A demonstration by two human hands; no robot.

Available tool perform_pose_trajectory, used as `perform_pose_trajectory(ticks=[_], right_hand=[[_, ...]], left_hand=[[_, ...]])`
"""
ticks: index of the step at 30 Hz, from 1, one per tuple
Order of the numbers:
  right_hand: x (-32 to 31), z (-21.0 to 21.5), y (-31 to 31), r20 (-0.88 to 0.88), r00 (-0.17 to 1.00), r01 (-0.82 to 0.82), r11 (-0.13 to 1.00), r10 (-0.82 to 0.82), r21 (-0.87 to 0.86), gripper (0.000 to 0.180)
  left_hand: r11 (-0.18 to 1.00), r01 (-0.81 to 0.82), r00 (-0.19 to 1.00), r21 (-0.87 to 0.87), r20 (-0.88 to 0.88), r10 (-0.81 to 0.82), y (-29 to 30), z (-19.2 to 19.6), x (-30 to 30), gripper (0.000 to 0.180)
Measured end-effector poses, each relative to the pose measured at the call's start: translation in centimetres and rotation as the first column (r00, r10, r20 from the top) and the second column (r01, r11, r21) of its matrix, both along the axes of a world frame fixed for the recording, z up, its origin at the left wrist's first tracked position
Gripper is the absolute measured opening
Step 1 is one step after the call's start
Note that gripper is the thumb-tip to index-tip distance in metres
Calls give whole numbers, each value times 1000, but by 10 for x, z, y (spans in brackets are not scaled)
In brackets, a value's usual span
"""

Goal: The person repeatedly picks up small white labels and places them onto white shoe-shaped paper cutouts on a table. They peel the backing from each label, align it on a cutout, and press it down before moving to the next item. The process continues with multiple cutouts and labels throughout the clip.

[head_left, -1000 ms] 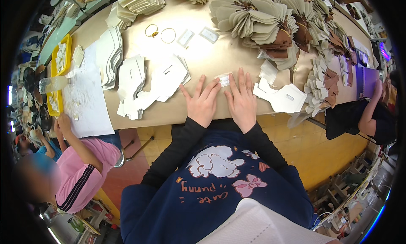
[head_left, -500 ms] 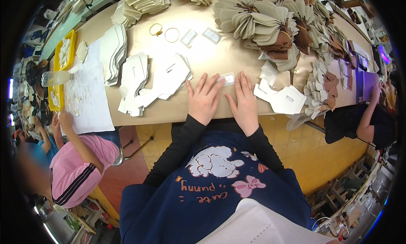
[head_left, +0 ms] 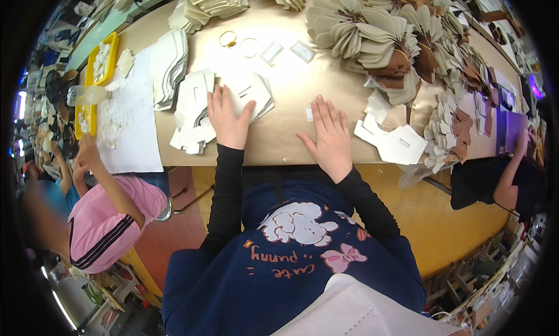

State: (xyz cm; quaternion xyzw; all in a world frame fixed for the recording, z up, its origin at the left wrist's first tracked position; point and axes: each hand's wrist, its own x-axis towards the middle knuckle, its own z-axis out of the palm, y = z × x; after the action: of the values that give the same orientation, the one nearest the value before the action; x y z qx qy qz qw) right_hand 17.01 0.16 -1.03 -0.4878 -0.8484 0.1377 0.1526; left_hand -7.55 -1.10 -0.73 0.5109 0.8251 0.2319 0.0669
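Note:
My left hand (head_left: 230, 125) lies with its fingers stretched out on the near end of a fanned stack of white slotted cut pieces (head_left: 256, 93). Just left of it is another stack of white cut pieces (head_left: 189, 106). Flat on the table, my right hand (head_left: 331, 137) has its fingers extended and partly covers a small whitish rectangular piece (head_left: 309, 114). Only the left end of that piece shows. To the right of this hand lie white slotted pieces (head_left: 396, 143), spread beside a smaller pale scrap (head_left: 377, 105).
Two small pale rectangles (head_left: 302, 51) and two thin rings (head_left: 249, 47) lie farther back. Bundled beige and brown pieces (head_left: 378, 36) crowd the right side. A person in pink (head_left: 113, 219) works at left by yellow trays (head_left: 108, 59); another person (head_left: 489, 176) sits at right.
My left hand has moved left, from beside the small rectangular piece onto the white slotted stack. My right hand has shifted slightly and now covers more of the small piece.

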Motion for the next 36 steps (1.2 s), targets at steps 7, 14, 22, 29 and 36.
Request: perform_pose_trajectory(ticks=[7, 14, 22, 29, 36], right_hand=[[-11, 7, -12, 82, 995, 62, 996, -57, -61, 75], [20, 52, 8, -447, 883, 81, 985, -142, -152, 54], [39, 52, 15, -573, 631, -77, 693, -523, -717, 28], [39, 31, 36, -548, 695, 36, 784, -465, -619, 23], [36, 48, 40, -396, 804, 86, 747, -443, -660, 23]], left_hand=[[957, 51, 987, 285, 131, -91, -11, 11, -2, 44], [950, -19, 675, 311, 705, -217, -18, 68, 13, 30], [967, 236, 347, 99, 921, -178, -5, 57, 81, 22], [959, 273, 443, -71, 895, -59, 5, 17, 84, 28], [961, 274, 669, -35, 725, -164, 17, 22, 76, 20]])
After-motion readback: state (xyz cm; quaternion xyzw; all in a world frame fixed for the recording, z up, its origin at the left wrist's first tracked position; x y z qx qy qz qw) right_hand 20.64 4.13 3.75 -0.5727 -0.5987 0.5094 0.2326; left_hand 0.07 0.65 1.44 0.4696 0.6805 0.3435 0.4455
